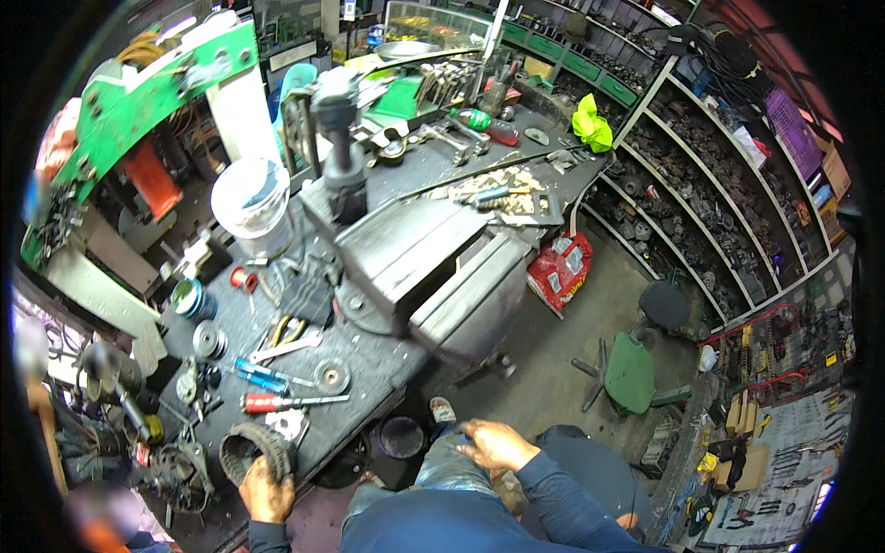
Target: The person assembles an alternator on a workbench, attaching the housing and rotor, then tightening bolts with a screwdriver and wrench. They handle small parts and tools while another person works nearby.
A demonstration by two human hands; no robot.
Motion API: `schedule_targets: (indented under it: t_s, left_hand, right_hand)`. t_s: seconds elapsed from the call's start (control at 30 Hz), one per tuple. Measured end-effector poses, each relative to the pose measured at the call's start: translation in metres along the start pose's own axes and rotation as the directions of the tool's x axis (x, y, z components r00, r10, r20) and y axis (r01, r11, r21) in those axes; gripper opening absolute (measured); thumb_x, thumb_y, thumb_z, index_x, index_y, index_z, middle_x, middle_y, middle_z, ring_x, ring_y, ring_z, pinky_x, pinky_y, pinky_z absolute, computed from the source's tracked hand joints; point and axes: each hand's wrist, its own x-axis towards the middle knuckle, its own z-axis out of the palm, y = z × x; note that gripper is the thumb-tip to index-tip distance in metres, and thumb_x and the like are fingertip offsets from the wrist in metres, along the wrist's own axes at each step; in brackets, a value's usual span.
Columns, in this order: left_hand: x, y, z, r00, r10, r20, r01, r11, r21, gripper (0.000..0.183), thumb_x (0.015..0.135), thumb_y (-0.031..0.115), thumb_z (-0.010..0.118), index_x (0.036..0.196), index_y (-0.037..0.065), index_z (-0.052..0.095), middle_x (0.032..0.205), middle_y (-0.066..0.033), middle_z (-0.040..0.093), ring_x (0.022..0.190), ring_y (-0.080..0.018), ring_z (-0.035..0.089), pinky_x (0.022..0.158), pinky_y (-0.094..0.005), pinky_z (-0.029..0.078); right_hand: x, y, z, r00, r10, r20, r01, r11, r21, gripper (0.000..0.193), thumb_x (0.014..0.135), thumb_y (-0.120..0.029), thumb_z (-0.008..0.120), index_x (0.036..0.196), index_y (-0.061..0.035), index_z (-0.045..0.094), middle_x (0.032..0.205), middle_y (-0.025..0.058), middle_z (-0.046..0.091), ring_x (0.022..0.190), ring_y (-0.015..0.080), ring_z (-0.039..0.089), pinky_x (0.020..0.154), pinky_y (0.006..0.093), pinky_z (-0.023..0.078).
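Observation:
At the bench's near edge my left hand (267, 490) has its fingers hooked over the rim of a dark ring-shaped part (236, 444), ribbed inside like a stator. The ring stands tilted on the bench top. My right hand (502, 448) is over my thigh, its fingers curled; whatever lies between them, if anything, is too small to make out. Beyond the ring lie a red-handled screwdriver (267, 403), blue-handled screwdrivers (262, 373), a round metal pulley (333, 376) and a combination wrench (288, 347).
A large bench vise (433, 267) is bolted to the dark workbench (383, 369). A white bucket (253, 207) and a green press frame (166, 88) stand left. A green stool (631, 373), a red bag (560, 269) and parts-filled shelves (687, 184) are at right.

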Motion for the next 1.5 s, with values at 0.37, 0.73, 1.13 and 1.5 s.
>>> schedule_targets:
  t_s: [0.37,0.73,1.13,1.5]
  left_hand:
    - [0.011,-0.021,0.039,0.951,-0.304,-0.049,0.308,0.926,0.218,0.073,0.063,0.012,0.086,0.13,0.0,0.06,0.124,-0.0248,0.065,0.118,-0.0457,0.058,0.104,-0.0527,0.045]
    - [0.047,0.071,0.037,0.657,-0.731,-0.184,0.643,0.416,0.643,0.087,0.076,0.043,0.084,0.146,0.006,0.048,0.141,-0.0217,0.056,0.13,-0.0378,0.052,0.103,-0.0538,0.046]
    - [0.043,0.071,0.065,0.557,-0.797,-0.233,0.813,0.465,0.35,0.097,0.077,0.027,0.084,0.151,-0.011,0.033,0.147,-0.0347,0.046,0.141,-0.048,0.042,0.122,-0.0509,0.03]
    - [0.038,0.133,0.047,0.53,-0.745,-0.406,0.846,0.497,0.192,0.092,0.072,0.021,0.087,0.147,-0.007,0.04,0.151,-0.0365,0.039,0.14,-0.0499,0.041,0.12,-0.0524,0.033]
  right_hand:
    - [0.038,0.211,-0.119,0.957,0.256,0.137,-0.237,0.961,-0.141,0.046,0.095,-0.036,0.067,0.125,-0.001,0.064,0.122,0.0244,0.068,0.116,0.0426,0.065,0.098,0.0515,0.053]
    - [0.152,0.253,-0.207,0.988,0.152,-0.037,-0.156,0.968,-0.195,0.046,0.095,-0.034,0.069,0.126,-0.0014,0.063,0.116,0.0222,0.068,0.107,0.042,0.068,0.093,0.0498,0.055]
    - [0.231,0.2,-0.239,0.964,-0.229,-0.135,0.243,0.966,0.091,0.032,0.094,-0.026,0.069,0.112,-0.0001,0.066,0.099,0.0227,0.069,0.096,0.0437,0.068,0.082,0.052,0.055]
    - [0.419,0.131,-0.233,0.732,-0.597,-0.327,0.224,0.665,-0.713,0.012,0.083,-0.018,0.064,0.087,-0.0102,0.072,0.079,0.0111,0.073,0.072,0.027,0.074,0.063,0.0445,0.056]
